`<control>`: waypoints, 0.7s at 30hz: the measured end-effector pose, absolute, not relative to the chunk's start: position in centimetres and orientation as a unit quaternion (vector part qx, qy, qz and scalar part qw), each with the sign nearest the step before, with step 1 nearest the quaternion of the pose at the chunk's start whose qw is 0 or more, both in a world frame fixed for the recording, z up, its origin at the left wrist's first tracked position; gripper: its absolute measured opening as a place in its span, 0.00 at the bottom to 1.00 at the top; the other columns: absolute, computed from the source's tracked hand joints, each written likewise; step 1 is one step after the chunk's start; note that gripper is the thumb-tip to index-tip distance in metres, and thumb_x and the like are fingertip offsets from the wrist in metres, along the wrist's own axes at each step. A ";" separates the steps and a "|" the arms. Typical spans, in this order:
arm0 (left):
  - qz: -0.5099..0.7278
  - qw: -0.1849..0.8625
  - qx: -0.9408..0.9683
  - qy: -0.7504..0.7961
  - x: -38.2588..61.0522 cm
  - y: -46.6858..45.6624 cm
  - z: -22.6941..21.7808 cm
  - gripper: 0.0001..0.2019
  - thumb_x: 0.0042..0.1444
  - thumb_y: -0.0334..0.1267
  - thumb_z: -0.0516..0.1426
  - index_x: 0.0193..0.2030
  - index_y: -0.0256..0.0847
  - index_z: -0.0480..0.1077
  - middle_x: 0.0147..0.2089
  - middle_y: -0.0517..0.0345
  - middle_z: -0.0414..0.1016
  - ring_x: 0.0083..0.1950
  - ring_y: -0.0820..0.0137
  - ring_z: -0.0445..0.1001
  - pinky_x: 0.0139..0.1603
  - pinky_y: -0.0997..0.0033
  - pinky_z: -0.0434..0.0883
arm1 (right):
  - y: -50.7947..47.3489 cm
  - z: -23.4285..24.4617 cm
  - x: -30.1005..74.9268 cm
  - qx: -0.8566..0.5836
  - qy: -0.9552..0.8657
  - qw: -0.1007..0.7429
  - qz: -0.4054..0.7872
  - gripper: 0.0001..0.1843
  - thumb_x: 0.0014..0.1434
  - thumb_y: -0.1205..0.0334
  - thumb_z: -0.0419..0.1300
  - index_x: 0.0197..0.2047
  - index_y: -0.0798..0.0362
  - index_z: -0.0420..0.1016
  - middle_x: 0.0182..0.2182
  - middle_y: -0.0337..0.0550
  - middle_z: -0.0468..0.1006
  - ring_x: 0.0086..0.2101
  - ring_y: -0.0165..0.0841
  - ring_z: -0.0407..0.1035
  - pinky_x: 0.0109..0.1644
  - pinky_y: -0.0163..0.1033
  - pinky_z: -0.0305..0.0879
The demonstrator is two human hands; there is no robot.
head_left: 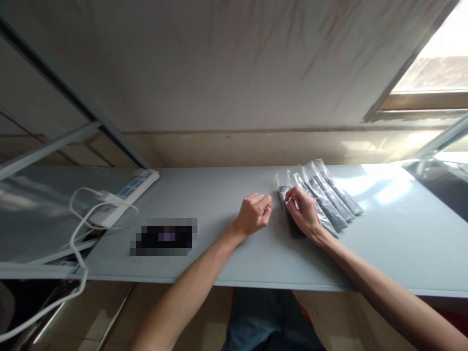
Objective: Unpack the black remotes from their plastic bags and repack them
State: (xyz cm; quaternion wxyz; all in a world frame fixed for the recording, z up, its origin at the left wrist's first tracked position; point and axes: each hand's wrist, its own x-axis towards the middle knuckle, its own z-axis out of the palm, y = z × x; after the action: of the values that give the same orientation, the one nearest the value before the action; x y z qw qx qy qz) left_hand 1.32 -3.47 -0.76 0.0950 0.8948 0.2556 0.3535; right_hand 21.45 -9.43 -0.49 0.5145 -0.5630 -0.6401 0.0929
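Note:
My left hand (255,213) is closed in a fist just above or on the grey tabletop, left of a row of flat packets. Nothing shows in its fingers. My right hand (304,210) lies over the left part of the row, its fingers curled in toward the thumb. Whether it grips a packet is hidden. Partly under this hand is the leftmost dark packet (297,230). Several dark grey packets in clear plastic sleeves (331,200) fan out to its right, slanted and overlapping, their clear ends toward the wall.
A white power strip (138,191) with a plugged-in charger and white cable (81,243) lies at the left. A blurred-out dark object (166,237) rests left of my left arm. Metal frame bars (71,80) border the table (215,263); a wall and window stand behind.

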 end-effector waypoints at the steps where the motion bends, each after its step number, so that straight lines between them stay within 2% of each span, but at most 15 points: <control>1: 0.351 0.102 0.888 0.279 1.1 -3.1 -0.8 0.11 0.61 0.25 0.53 0.30 0.43 0.66 0.28 0.59 0.73 0.31 0.68 0.70 0.41 0.67 0.67 | -9.5 -0.2 21.5 -0.554 -0.643 0.521 0.086 0.10 0.59 0.69 0.53 0.30 0.46 0.58 0.29 0.39 0.72 0.31 0.35 0.65 0.42 0.43 0.63; 3: 0.329 0.122 0.880 0.321 0.8 -2.2 -1.0 0.11 0.58 0.25 0.55 0.28 0.43 0.66 0.27 0.60 0.74 0.30 0.69 0.69 0.40 0.68 0.67 | -9.8 0.2 21.4 -0.537 -0.650 0.532 0.076 0.14 0.58 0.71 0.54 0.26 0.47 0.56 0.27 0.38 0.72 0.30 0.34 0.64 0.44 0.43 0.63; 8: 0.301 0.137 0.877 0.347 0.0 -0.7 -1.2 0.12 0.53 0.23 0.53 0.26 0.43 0.70 0.27 0.58 0.77 0.30 0.68 0.71 0.38 0.68 0.65 | -10.4 0.9 21.2 -0.524 -0.659 0.532 0.087 0.12 0.52 0.75 0.55 0.23 0.48 0.69 0.24 0.38 0.73 0.30 0.36 0.67 0.38 0.41 0.63; 10: 0.294 0.136 0.881 0.345 -0.2 -0.6 -1.1 0.12 0.50 0.23 0.52 0.24 0.43 0.67 0.26 0.58 0.76 0.30 0.67 0.70 0.36 0.69 0.62 | -10.6 1.0 21.2 -0.522 -0.663 0.529 0.091 0.13 0.50 0.75 0.53 0.22 0.48 0.71 0.25 0.39 0.76 0.29 0.35 0.69 0.34 0.40 0.61; 13: 0.280 0.134 0.885 0.347 -0.6 -0.6 -0.9 0.12 0.48 0.24 0.52 0.20 0.43 0.56 0.22 0.60 0.67 0.26 0.69 0.62 0.33 0.68 0.56 | -10.9 0.9 21.2 -0.528 -0.665 0.518 0.099 0.14 0.48 0.75 0.51 0.19 0.49 0.67 0.21 0.38 0.73 0.24 0.31 0.65 0.30 0.39 0.55; 16: 0.272 0.136 0.883 0.356 -0.9 -0.6 -0.7 0.15 0.48 0.25 0.52 0.21 0.44 0.47 0.20 0.62 0.56 0.24 0.69 0.53 0.30 0.66 0.50 | -10.9 0.7 21.4 -0.543 -0.649 0.521 0.111 0.12 0.46 0.73 0.52 0.16 0.50 0.61 0.15 0.34 0.61 0.19 0.27 0.55 0.27 0.37 0.50; 18: 0.267 0.142 0.883 0.359 -1.0 -0.6 -0.7 0.17 0.48 0.25 0.51 0.23 0.45 0.44 0.20 0.64 0.50 0.24 0.69 0.49 0.30 0.65 0.47 | -10.9 0.5 21.4 -0.553 -0.632 0.529 0.122 0.10 0.44 0.71 0.52 0.16 0.50 0.57 0.15 0.32 0.55 0.18 0.26 0.52 0.27 0.36 0.49; 21: 0.258 0.153 0.886 0.354 -1.0 -0.7 -0.8 0.17 0.48 0.25 0.50 0.24 0.45 0.42 0.20 0.64 0.44 0.24 0.69 0.46 0.30 0.65 0.46 | -10.8 0.2 21.3 -0.562 -0.617 0.535 0.136 0.09 0.42 0.69 0.51 0.16 0.49 0.54 0.15 0.32 0.53 0.18 0.26 0.50 0.27 0.36 0.49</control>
State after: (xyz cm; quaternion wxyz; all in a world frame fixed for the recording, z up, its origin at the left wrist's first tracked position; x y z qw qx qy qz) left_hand -0.98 -0.72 -0.80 0.1533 0.8858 0.3537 0.2582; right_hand 21.30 -10.80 0.15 0.5346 -0.5618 -0.6166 0.1358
